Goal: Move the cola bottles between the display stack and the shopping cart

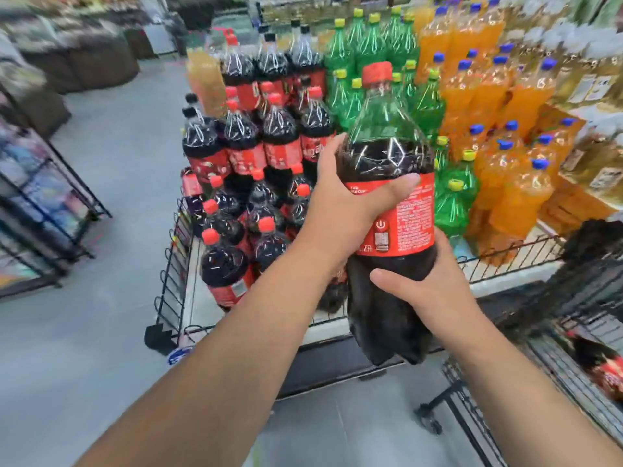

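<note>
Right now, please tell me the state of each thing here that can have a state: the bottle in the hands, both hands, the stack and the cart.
held bottle: upright, capped, lifted off the stack
left hand: grip closed on the label
right hand: grip closed on the lower body
cola stack: full, bottles upright and capped
cart: holds one cola bottle lying down

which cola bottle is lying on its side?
The cola bottle in the shopping cart at the lower right lies on its side on the wire. The display stack bottles stand upright, and so does the held bottle.
</note>
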A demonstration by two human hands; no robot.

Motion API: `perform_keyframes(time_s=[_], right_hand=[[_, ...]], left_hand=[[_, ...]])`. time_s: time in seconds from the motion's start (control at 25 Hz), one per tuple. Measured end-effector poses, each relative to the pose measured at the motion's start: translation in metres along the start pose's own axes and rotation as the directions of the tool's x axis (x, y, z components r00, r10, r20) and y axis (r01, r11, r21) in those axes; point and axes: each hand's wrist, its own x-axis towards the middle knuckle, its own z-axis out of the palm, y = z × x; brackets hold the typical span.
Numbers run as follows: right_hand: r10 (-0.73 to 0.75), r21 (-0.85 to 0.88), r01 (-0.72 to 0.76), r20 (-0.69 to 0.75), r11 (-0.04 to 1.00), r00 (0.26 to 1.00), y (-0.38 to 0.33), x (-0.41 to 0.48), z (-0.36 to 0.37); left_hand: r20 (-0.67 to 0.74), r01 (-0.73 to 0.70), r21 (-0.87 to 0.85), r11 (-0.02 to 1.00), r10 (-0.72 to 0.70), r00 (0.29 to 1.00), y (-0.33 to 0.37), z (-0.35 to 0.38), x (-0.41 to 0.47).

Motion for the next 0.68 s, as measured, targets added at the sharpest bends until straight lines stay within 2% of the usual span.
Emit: perform_keyframes(time_s=[0.32, 0.68], right_hand=[[-0.065, 0.078, 0.054, 0.138, 0.996, 0.988, -0.028, -0.024, 0.123], [-0.058, 0.083, 0.032, 0.328, 0.996, 0.943, -0.042, -0.019, 0.200]], left_hand=[[-0.106, -0.060, 0.081, 0.995, 0.069, 0.992, 0.048, -0.128, -0.038], [-0.281, -0.051, 0.144, 0.988, 0.090, 0.955, 0.067, -0.213, -0.057]])
